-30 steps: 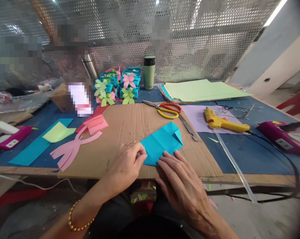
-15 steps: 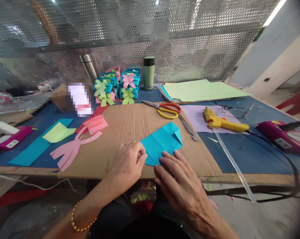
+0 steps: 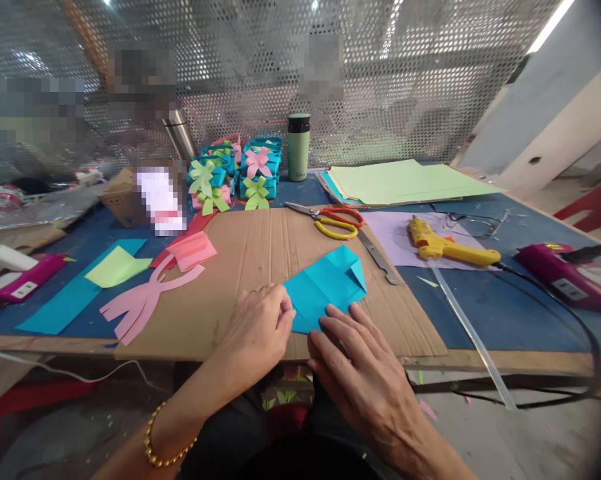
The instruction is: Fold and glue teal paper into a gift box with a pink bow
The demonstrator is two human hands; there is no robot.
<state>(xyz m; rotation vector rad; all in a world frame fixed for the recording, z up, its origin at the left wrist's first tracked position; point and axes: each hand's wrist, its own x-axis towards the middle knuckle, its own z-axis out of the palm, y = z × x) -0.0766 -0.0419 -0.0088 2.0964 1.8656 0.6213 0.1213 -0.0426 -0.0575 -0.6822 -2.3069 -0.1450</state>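
A creased sheet of blue paper [image 3: 325,277] lies on the brown cardboard [image 3: 205,293], with a small corner flap folded over at its right end. My left hand [image 3: 263,323] is closed at the paper's left end, thumb and curled fingers pinching its edge. Stretched out flat, the fingers of my right hand [image 3: 363,363] rest on the paper's near edge. Beyond the paper lie scissors [image 3: 330,219] with red and yellow handles and a grey metal blade [image 3: 378,255].
Pink cut paper strips [image 3: 140,300], a blue strip [image 3: 70,293] and folded light-green paper [image 3: 115,265] lie left. A yellow glue gun [image 3: 450,250] rests on purple paper at right. Behind stand paper-flower boxes [image 3: 257,177], a green tumbler [image 3: 298,147] and stacked paper sheets [image 3: 410,181].
Almost nothing differs. My left hand and the blue paper have barely shifted; the flap at the right end stands slightly differently.
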